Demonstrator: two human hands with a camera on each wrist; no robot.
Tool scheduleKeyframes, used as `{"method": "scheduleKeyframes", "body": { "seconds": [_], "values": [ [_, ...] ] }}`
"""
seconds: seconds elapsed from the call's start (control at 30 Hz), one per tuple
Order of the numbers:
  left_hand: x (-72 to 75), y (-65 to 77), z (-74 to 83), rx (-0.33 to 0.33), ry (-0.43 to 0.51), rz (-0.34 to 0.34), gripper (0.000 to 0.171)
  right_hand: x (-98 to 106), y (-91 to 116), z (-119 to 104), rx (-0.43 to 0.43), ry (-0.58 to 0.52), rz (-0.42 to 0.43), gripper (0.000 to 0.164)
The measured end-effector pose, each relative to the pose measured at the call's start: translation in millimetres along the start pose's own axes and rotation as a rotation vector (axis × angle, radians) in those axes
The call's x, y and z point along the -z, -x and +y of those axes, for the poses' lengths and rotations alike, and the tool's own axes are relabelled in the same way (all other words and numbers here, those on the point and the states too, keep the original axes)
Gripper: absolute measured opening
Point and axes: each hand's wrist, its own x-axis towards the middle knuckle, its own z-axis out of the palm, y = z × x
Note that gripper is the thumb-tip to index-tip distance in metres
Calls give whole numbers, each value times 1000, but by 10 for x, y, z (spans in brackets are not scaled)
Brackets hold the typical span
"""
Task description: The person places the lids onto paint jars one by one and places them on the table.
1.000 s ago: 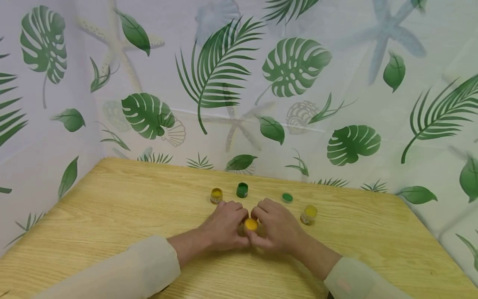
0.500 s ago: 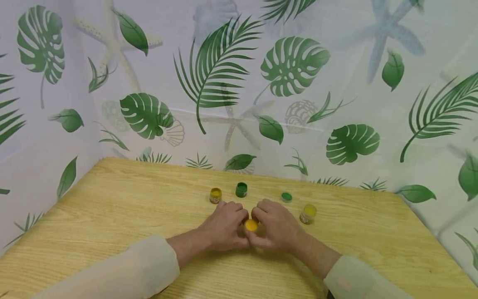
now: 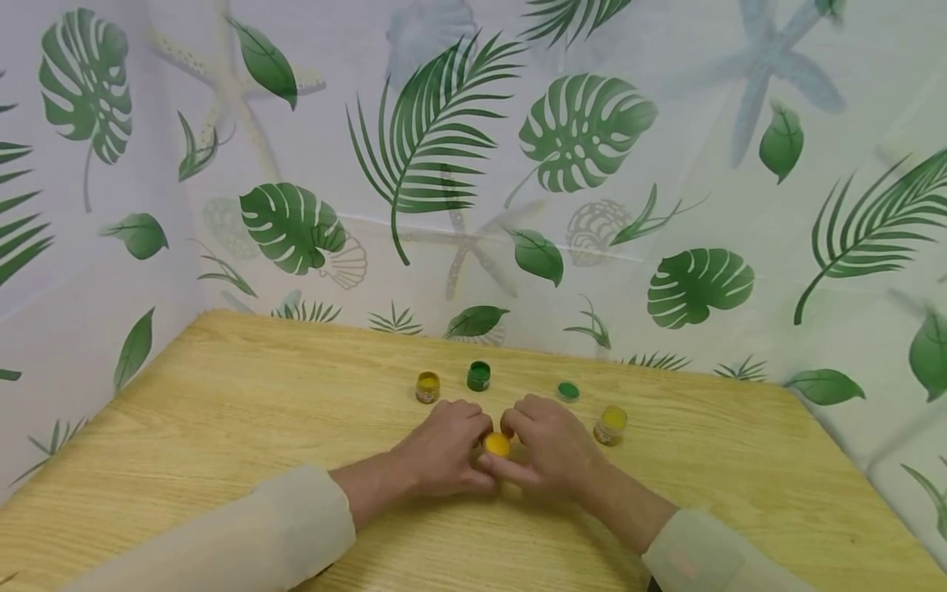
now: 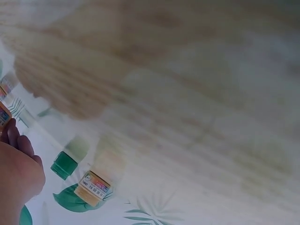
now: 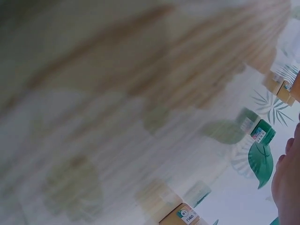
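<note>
Between both hands stands a small paint jar [image 3: 497, 445] with a bright orange-yellow round top, low over the table. My left hand [image 3: 446, 448] grips it from the left with curled fingers. From the right my right hand [image 3: 551, 448] pinches it, its thumb across the near side. The hands hide most of the jar's sides. Its labelled side [image 4: 4, 116] shows at the left edge of the left wrist view, beside the left fingers. In the right wrist view only the edge of the right hand [image 5: 288, 176] is visible.
Beyond the hands stand an open yellow paint jar [image 3: 427, 387] and an open green paint jar [image 3: 478, 376]. A green lid [image 3: 568, 390] lies farther right. Another yellow jar [image 3: 611, 425] stands near the right hand. A leaf-printed sheet [image 3: 459, 164] hangs behind the wooden table [image 3: 281, 386].
The right thumb has shifted slightly up and left across the near side of the jar. Both hands otherwise stay in place around it; the other jars and the lid have not moved.
</note>
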Motion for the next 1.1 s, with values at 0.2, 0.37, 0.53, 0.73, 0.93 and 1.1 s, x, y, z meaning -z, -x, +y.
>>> {"method": "scheduleKeyframes", "body": {
  "seconds": [0.2,0.37,0.53,0.73,0.93,1.1],
  "values": [
    [6,9,-8,9,-30,41,33,-19,-16,8,54,-31,0,25],
    [6,3,-8,2,-42,58,30,-17,-21,22,93,-28,15,22],
    [2,-5,-6,4,-45,65,29,-8,-23,19,89,-29,1,23],
    [-19,8,-17,-6,-42,79,29,-25,-14,3,70,-24,-14,22],
    [-30,9,-25,-9,-28,73,29,-33,-5,-1,52,-15,-17,22],
    [-26,9,-22,4,-16,47,29,-28,-2,-4,35,-11,-23,21]
  ]
}}
